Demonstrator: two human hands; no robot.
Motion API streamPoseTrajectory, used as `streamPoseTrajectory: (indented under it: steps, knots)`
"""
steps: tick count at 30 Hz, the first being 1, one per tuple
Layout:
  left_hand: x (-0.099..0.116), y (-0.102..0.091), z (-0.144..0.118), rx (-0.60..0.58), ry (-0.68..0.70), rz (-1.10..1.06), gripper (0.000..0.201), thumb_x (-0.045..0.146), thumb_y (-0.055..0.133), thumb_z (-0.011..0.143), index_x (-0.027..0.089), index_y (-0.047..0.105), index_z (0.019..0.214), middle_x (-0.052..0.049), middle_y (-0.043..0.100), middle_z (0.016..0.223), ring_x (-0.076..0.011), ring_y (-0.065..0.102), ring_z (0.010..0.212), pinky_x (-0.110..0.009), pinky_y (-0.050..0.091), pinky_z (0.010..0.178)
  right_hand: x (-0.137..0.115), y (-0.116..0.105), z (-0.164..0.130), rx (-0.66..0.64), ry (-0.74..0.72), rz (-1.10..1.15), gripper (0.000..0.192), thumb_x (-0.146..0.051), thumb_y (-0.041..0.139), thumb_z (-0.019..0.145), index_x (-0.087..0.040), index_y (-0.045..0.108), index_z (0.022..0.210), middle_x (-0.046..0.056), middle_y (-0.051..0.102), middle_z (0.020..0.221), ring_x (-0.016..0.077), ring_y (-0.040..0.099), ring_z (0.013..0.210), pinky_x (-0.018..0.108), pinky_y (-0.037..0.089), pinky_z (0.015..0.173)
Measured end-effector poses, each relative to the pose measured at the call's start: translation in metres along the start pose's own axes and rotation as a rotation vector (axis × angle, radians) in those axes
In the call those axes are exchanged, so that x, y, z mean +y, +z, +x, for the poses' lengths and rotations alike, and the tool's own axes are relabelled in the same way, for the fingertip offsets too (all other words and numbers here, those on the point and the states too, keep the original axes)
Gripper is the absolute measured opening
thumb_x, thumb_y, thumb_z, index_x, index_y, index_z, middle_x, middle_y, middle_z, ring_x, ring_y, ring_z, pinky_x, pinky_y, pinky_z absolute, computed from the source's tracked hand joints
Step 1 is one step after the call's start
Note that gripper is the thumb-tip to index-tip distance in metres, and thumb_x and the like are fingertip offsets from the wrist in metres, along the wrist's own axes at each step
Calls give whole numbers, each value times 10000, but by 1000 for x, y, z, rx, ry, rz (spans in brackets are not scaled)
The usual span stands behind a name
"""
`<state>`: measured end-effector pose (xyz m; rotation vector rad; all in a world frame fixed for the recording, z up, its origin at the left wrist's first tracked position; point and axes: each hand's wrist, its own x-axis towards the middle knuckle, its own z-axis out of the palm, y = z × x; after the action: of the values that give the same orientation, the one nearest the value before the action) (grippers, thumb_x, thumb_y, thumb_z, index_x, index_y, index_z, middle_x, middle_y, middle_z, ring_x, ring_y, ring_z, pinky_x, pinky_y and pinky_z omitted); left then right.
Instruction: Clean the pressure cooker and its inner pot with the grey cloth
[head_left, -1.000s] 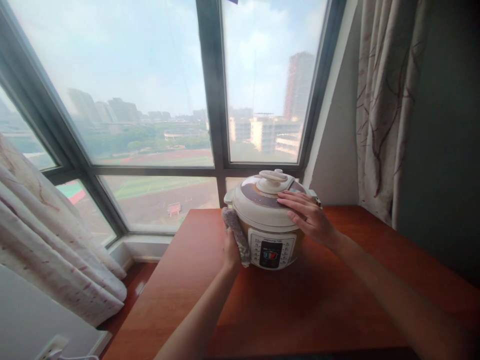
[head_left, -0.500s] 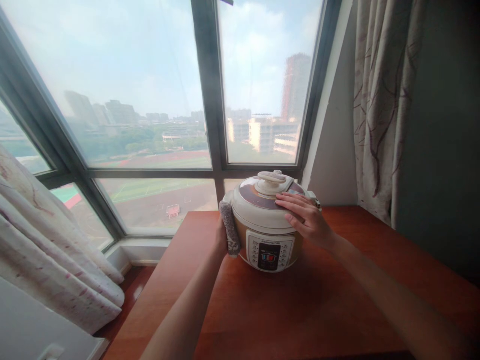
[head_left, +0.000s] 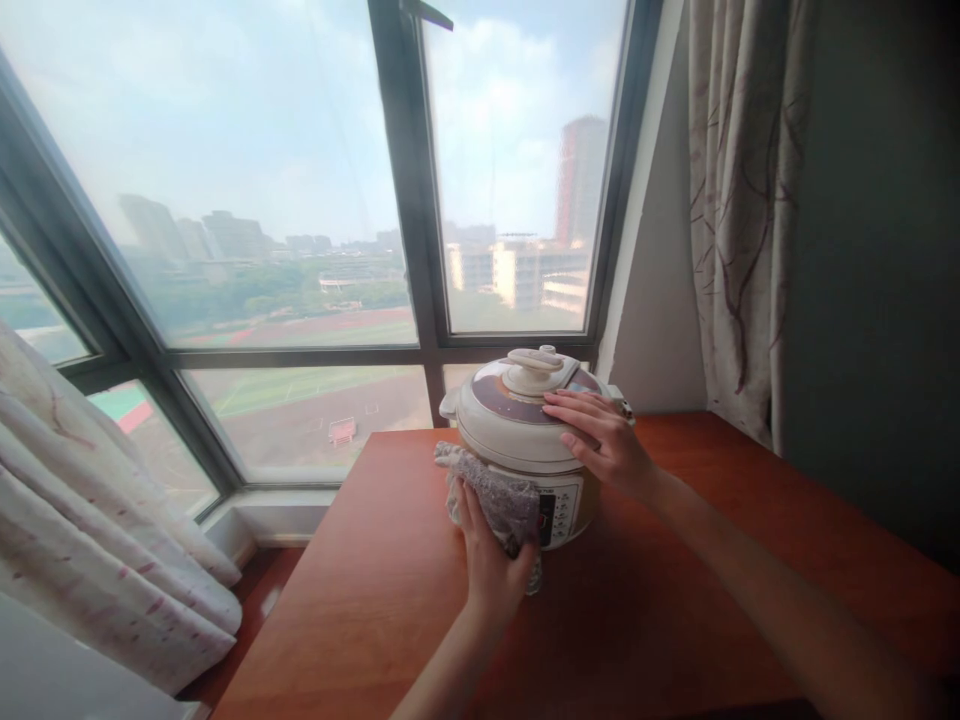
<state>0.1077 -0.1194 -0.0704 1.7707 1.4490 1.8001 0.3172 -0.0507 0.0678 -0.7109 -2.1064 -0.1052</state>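
An electric pressure cooker (head_left: 517,425) with a cream lid and a brown band stands upright on the reddish wooden table (head_left: 360,570). With its fingers spread over a grey patterned cloth (head_left: 495,492), my left hand (head_left: 491,555) presses the cloth against the cooker's front left side. The cloth hides the left part of the control panel (head_left: 566,510). My right hand (head_left: 607,440) lies with fingers stretched out on the right side of the lid, touching it. The lid's knob (head_left: 534,372) rises just beyond those fingertips.
Large windows (head_left: 416,180) with grey frames rise behind the table. A pale patterned curtain (head_left: 97,530) hangs at the left, another curtain (head_left: 742,220) at the right beside a dark wall (head_left: 877,250). The table's left edge drops to a dark red floor (head_left: 274,575).
My left hand has moved the cloth from the cooker's left side round to its front, across part of the panel. My right hand stays on the lid. The view has shifted slightly.
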Motion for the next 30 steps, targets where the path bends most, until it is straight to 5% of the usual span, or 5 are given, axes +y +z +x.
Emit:
streamPoseTrajectory:
  steps: [8, 12, 16, 23, 30]
  knots:
    - [47, -20, 81, -40, 307, -25, 958, 187, 689, 627, 293, 377, 1527, -50, 264, 1641, -386, 136, 1521, -538, 120, 1231, -1, -2, 2, -24, 2, 2, 411, -286, 517, 955, -304, 595, 1359, 49, 600, 1410, 269, 516, 1338, 533, 356, 1134]
    - [82, -22, 139, -123, 259, 22, 743, 160, 686, 611, 273, 627, 1343, -59, 572, 1431, -391, 337, 1436, -491, 160, 1226, 0, -3, 1, -24, 3, 14, 404, -292, 501, 970, -297, 591, 1364, 56, 595, 1415, 271, 508, 1347, 531, 352, 1136]
    - [97, -16, 179, -273, 239, 123, 582, 231, 704, 648, 266, 706, 1229, -81, 681, 1251, -399, 515, 1256, -504, 304, 1133, 0, 0, 2, 15, 18, 42, 394, -284, 504, 969, -279, 597, 1351, 66, 597, 1410, 270, 511, 1339, 514, 367, 1134]
    - [85, -20, 201, -310, 95, 40, 429, 276, 661, 681, 200, 741, 1095, -44, 737, 976, -298, 629, 956, -358, 455, 890, -1, 15, 6, 231, 138, 9, 383, -264, 530, 938, -244, 595, 1315, 89, 654, 1311, 276, 554, 1272, 502, 432, 1091]
    - [43, -38, 216, -107, -166, -141, 257, 354, 646, 688, 158, 692, 849, -23, 668, 783, -222, 589, 784, -283, 449, 697, 2, 22, 5, 265, 66, -99, 307, -239, 491, 925, -249, 688, 1161, 59, 704, 1230, 273, 594, 1197, 505, 438, 1067]
